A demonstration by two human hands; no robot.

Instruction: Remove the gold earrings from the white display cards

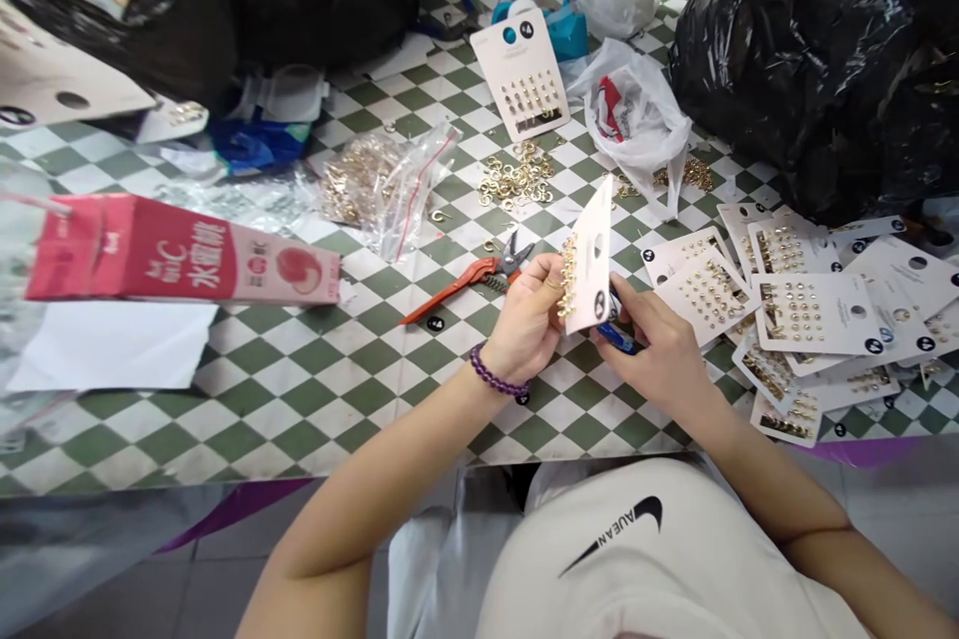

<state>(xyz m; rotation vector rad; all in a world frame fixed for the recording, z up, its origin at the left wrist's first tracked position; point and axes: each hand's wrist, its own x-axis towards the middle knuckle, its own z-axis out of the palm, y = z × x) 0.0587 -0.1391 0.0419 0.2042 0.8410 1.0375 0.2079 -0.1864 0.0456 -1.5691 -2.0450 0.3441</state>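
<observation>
My left hand point(528, 317) pinches a white earring card point(594, 255) by its edge, held upright and tilted over the table. Small gold earrings stick out from the card's left face. Behind the card, my right hand point(663, 344) is closed round a blue-handled tool point(618, 337); the card hides its working end. Just left of my left hand lie red-handled cutters point(479, 277) with their jaws apart. Farther back are a loose pile of gold hooks point(516, 178) and another earring card point(522, 75) lying flat.
Many filled earring cards point(813, 312) lie heaped at the right. A pink drink carton point(187, 252) rests on its side at the left, near a zip bag of gold parts point(367, 182). Black plastic bags point(816, 60) and a small white bag point(636, 115) stand farther back.
</observation>
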